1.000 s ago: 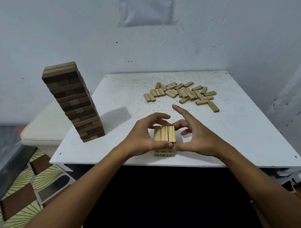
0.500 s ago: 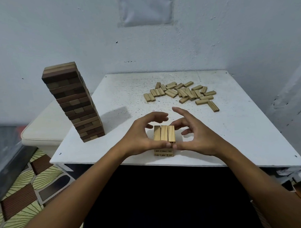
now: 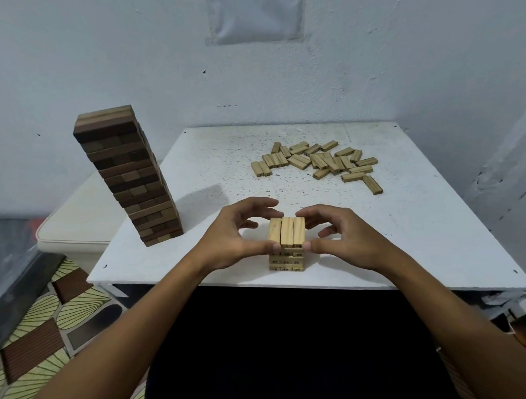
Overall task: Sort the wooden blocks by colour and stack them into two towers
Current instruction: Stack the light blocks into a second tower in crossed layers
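On the white speckled tabletop [image 3: 212,159], the tall dark brown wooden tower [image 3: 127,177] stands at left. Near the front edge, the short pale wooden stack [image 3: 286,243] is pinched by left hand [image 3: 230,239] and right hand [image 3: 343,241]; its top blocks run lengthwise away from the person. Best squeezed evenly to square the layers. Loose pale blocks [image 3: 317,163] lie behind.

A short light tower [image 3: 286,243] of pale blocks is seen at the 6 o'clock edge of the white bench [image 3: 421,238], three blocks across its top layer. It's being pinched from both sides: the left hand [image 3: 231,234] is curled at its 9 o'clock side, the right hand [image 3: 342,237] at 3 o'clock, thumbs pressed against the near ends of the top layer. A much taller dark tower [image 3: 126,174] is parked at 9 o'clock, topped with lighter blocks. Loose pale blocks [image 3: 317,163] are scattered flat toward 1 o'clock, well apart from the hands. Patterned floor [image 3: 37,341] is visible at 8 o'clock.
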Demonstrator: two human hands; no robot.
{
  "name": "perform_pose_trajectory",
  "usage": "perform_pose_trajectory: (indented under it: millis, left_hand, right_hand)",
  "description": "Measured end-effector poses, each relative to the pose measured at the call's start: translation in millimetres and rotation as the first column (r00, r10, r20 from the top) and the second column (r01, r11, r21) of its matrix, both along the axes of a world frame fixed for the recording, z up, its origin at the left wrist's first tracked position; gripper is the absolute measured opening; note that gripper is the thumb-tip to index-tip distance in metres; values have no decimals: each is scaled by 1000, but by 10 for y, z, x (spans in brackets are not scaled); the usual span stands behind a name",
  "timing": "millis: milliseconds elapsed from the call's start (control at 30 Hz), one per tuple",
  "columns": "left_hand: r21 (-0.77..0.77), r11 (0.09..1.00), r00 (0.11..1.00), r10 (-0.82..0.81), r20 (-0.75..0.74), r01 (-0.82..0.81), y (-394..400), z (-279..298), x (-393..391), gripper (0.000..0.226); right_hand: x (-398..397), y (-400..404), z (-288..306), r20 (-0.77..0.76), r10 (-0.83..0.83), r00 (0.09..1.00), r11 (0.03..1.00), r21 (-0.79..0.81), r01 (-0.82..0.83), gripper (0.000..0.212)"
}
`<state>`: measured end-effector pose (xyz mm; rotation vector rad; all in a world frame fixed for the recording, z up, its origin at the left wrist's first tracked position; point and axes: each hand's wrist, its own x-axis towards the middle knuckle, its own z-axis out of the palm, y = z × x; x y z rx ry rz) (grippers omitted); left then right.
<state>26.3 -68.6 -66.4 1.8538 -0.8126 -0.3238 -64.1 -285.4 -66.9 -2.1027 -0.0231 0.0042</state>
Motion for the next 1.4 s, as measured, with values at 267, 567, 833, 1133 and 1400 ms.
perform_pose_trajectory:
  millis: [267,567,833,1133,1400]
  left_hand:
    - [0,1000,1000,5,5,-5,-12,-12,-1,66]
    - [-5,1000,1000,1,15,-1,-11,-6,-7,66]
    - [-4,1000,1000,-5,19,5,-11,-14,5,65]
    - [-93,993,998,63,-32,-65,-43,13,94,37]
    - [55,965,960,249,130,-258,-280,-108,602,28]
  right_hand:
    - [0,-4,2,14,10,1000,1000,7,-10,43]
    - [4,6,10,22,12,1000,1000,-1,-12,42]
    - [6,-6,-1,25,19,999,1000,-10,-19,43]
    - [71,-54,-22,54,-19,998,996,93,14,45]
    - [530,-246,-92,93,-163,982,986,59,158,37]
